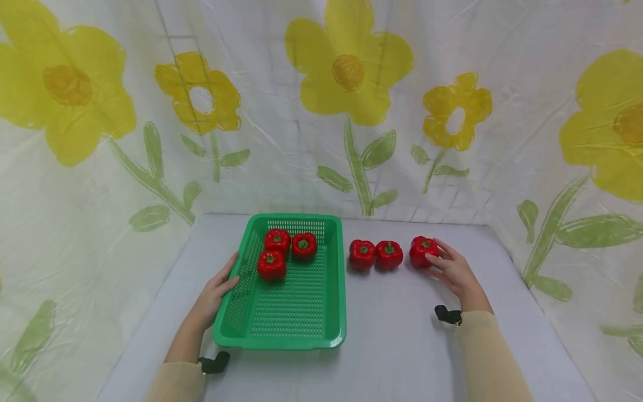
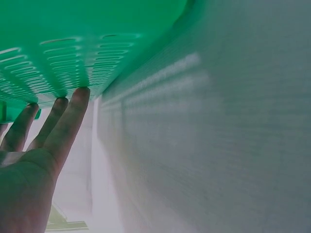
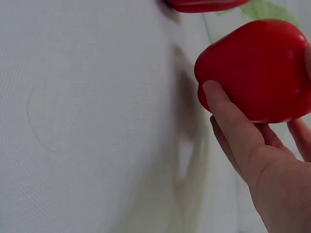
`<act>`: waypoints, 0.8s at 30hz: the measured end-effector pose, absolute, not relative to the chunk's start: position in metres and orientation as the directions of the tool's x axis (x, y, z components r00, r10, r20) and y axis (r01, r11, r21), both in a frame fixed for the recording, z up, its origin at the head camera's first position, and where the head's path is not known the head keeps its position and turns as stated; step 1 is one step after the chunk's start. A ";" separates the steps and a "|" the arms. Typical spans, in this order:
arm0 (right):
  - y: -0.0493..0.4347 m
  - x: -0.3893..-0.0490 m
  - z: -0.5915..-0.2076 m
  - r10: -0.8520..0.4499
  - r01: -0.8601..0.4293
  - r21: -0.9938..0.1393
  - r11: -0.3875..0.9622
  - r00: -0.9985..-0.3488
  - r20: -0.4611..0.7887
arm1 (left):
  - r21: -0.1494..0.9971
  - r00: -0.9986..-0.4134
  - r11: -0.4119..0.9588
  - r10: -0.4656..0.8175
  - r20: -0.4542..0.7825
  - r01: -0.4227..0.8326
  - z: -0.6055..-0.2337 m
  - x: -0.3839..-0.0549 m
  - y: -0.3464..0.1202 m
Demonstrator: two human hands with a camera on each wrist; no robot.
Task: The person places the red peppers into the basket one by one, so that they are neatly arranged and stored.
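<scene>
Your right hand grasps rightmost red pepper, right of two peppers on white table. Your left hand: fingers extended, touching left side of green basket; three peppers inside.

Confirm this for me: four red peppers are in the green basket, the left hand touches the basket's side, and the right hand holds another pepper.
Wrong count: the head view shows three red peppers in the green basket, not four. The left hand does touch its side, and the right hand holds another pepper.
</scene>
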State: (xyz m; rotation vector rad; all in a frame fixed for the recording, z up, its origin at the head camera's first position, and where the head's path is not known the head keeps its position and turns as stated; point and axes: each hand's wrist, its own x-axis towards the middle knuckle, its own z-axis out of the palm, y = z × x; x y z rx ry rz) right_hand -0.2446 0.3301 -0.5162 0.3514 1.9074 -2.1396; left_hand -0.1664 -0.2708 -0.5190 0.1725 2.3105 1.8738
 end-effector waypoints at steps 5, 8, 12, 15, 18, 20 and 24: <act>0.328 -0.242 -0.502 0.021 0.352 -0.924 -0.147 -0.933 -0.359 | 0.975 -0.979 0.223 0.196 -0.054 -0.009 -0.518 -0.166 -0.271; 0.324 -0.241 -0.491 0.045 0.341 -0.926 -0.164 -0.935 -0.353 | 0.975 -0.979 0.223 0.199 -0.052 -0.006 -0.518 -0.166 -0.271; 0.316 -0.238 -0.474 0.078 0.308 -0.933 -0.187 -0.942 -0.326 | 0.978 -0.979 0.209 0.197 -0.048 -0.006 -0.518 -0.166 -0.271; 0.311 -0.235 -0.460 0.106 0.277 -0.940 -0.198 -0.948 -0.302 | 0.979 -0.979 0.204 0.200 -0.049 -0.007 -0.518 -0.166 -0.272; 0.307 -0.233 -0.449 0.118 0.247 -0.943 -0.223 -0.954 -0.277 | 0.979 -0.978 0.206 0.202 -0.049 -0.007 -0.518 -0.166 -0.272; 0.304 -0.232 -0.443 0.120 0.228 -0.944 -0.238 -0.958 -0.262 | 0.978 -0.978 0.208 0.202 -0.050 -0.007 -0.517 -0.166 -0.271; 0.298 -0.228 -0.431 0.115 0.207 -0.942 -0.266 -0.963 -0.244 | 0.979 -0.977 0.203 0.204 -0.053 -0.011 -0.516 -0.165 -0.271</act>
